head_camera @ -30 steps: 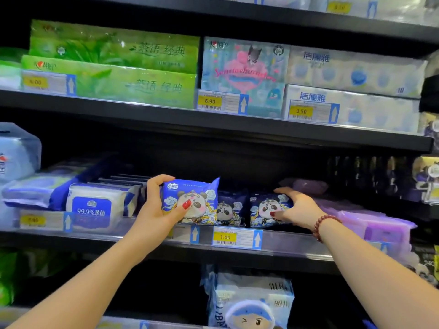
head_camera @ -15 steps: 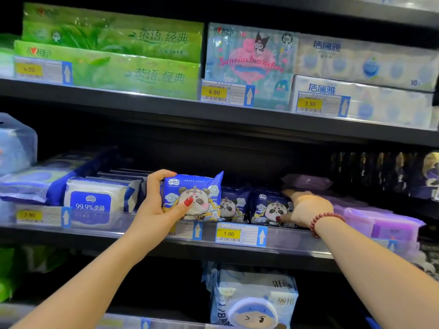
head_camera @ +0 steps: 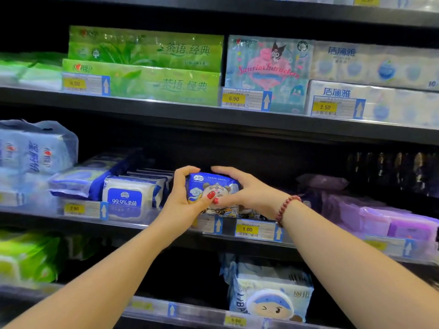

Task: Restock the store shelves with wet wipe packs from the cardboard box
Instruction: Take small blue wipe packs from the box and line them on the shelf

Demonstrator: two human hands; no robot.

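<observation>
Grip: left hand (head_camera: 183, 200) and right hand (head_camera: 247, 195) both curl round one blue panda pack (head_camera: 211, 184), thumbs on its front.
Pack: at the middle shelf (head_camera: 118, 230) front.
Below right: tag (head_camera: 247, 229) "1.00".
Left: white pack (head_camera: 126, 198) "99.9%".
Above: two tags, "6.90" (head_camera: 234, 99), "3.50" (head_camera: 325, 107).

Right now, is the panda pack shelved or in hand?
In hand: left hand and right hand both grip the pack; whether its bottom rests on anything is hidden.
</observation>
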